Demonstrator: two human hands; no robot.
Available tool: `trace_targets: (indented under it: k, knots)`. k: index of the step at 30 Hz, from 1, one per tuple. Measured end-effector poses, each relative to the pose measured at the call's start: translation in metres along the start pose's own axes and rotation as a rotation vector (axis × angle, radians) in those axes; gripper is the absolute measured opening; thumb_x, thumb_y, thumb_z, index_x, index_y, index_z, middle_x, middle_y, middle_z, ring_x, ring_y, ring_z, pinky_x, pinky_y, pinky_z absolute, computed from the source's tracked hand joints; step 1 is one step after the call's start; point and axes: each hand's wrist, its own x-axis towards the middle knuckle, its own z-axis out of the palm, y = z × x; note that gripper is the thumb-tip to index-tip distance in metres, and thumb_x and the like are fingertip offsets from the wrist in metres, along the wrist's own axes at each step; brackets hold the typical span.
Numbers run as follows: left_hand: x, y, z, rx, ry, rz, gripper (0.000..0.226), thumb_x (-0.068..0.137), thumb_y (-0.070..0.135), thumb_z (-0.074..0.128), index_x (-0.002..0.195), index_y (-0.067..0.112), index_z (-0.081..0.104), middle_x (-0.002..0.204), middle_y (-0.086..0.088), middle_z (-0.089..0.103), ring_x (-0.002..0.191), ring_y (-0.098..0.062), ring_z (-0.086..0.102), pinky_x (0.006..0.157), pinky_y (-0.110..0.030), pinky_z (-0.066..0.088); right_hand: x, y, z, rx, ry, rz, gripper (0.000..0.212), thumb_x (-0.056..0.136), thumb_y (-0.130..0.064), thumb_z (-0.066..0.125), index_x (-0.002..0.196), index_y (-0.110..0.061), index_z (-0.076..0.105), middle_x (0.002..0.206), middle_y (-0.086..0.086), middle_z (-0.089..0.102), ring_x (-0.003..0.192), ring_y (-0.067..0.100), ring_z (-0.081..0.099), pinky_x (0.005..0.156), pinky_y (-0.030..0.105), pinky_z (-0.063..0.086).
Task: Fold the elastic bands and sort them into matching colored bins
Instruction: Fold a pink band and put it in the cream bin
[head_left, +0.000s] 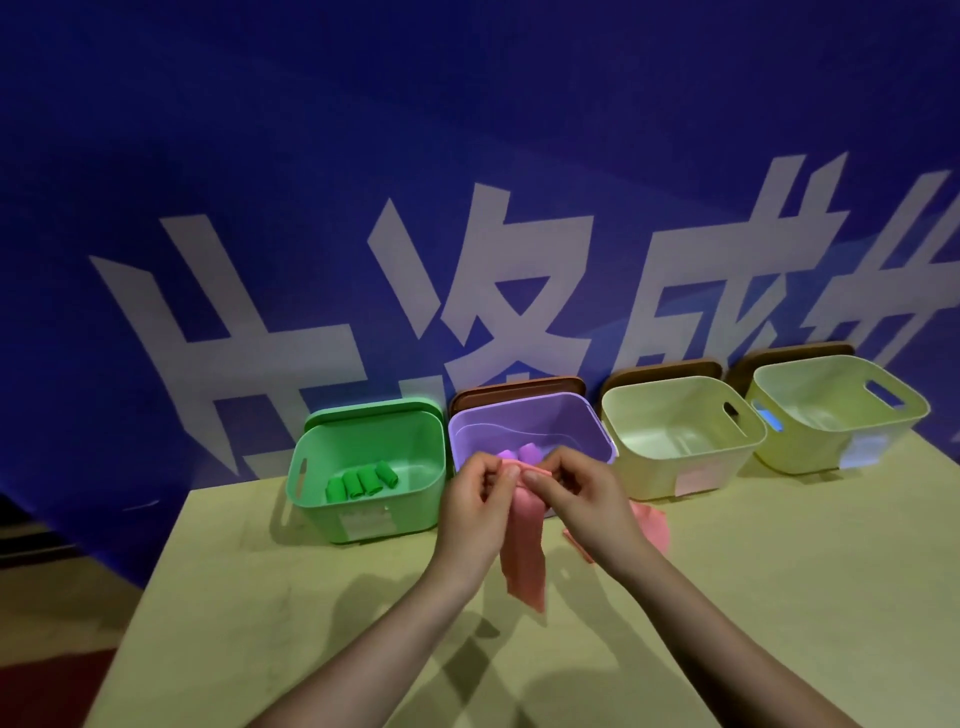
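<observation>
I see green rolls (361, 482) done in green bin (317, 452), purple ones in purple bin (524, 405). Both hands, left hand (475, 506) and right hand (584, 493), pinch pink band (522, 551) top edge above counter (260, 597), fingers narrow; more pink (649, 525) left, unsorted

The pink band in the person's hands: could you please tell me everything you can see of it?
The pink band is a flat, soft-looking strip, apparently stretchy elastic. Its top edge is pinched between the left hand and right hand, held up in front of the purple bin. The rest hangs limp, slightly twisted, over the table; whether its lower end touches the tabletop cannot be told. It is not yet folded. More pink material lies on the table, beyond the right wrist.
</observation>
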Motion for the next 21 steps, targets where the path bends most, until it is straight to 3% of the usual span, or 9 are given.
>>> trace_targets:
  k: [3,6,10,13,17,21]
  knots:
    - [-0.002,-0.001,-0.001,0.062,0.054,0.088,0.02,0.086,0.028,0.053,0.073,0.013,0.051,0.063,0.006,0.052,0.059,-0.006,0.046,0.057,-0.025,0.039,0.005,-0.005,0.002,0.028,-0.044,-0.007,0.022,0.085,-0.007,0.069,0.066,-0.014,0.061,0.058,-0.004,0.058,0.06,0.008,0.053,0.059,0.03,0.045]
    - [0.0,0.003,-0.003,-0.073,0.035,0.016,0.022,0.088,0.024,0.059,0.076,0.006,0.057,0.068,-0.001,0.057,0.065,-0.009,0.049,0.062,-0.026,0.039,0.009,-0.013,0.0,0.101,-0.064,0.035,0.021,0.085,-0.005,0.069,0.066,-0.012,0.062,0.054,-0.007,0.056,0.053,0.003,0.05,0.057,0.018,0.04]
    - [0.004,0.007,-0.006,-0.381,-0.078,-0.147,0.018,0.086,0.026,0.064,0.092,0.01,0.068,0.092,-0.007,0.069,0.088,-0.017,0.061,0.08,-0.034,0.045,0.011,-0.02,-0.005,0.18,-0.088,0.035,0.013,0.086,-0.009,0.068,0.075,-0.001,0.067,0.059,-0.003,0.058,0.057,0.008,0.05,0.06,0.02,0.041]
    - [0.001,0.009,-0.006,-0.405,-0.131,-0.18,0.022,0.082,0.034,0.063,0.09,0.016,0.073,0.09,-0.006,0.072,0.084,-0.017,0.064,0.076,-0.034,0.045,0.011,-0.023,-0.008,0.221,-0.068,0.02,0.014,0.086,-0.009,0.068,0.08,0.004,0.067,0.063,0.001,0.059,0.059,0.009,0.051,0.061,0.022,0.043]
    - [-0.001,0.01,-0.003,-0.341,-0.107,-0.225,0.025,0.08,0.037,0.062,0.084,0.016,0.075,0.077,-0.005,0.068,0.073,-0.019,0.056,0.067,-0.034,0.04,0.007,-0.02,-0.012,0.182,-0.083,0.012,0.004,0.085,-0.008,0.069,0.085,-0.005,0.07,0.07,-0.001,0.064,0.068,0.011,0.057,0.067,0.026,0.046]
    - [0.004,0.015,-0.002,-0.44,-0.132,-0.325,0.022,0.09,0.02,0.057,0.092,0.004,0.073,0.09,-0.012,0.072,0.079,-0.017,0.065,0.071,-0.029,0.05,0.001,-0.015,-0.02,-0.018,-0.048,-0.115,0.013,0.082,-0.01,0.068,0.091,-0.018,0.073,0.083,-0.004,0.071,0.078,0.012,0.063,0.073,0.028,0.05]
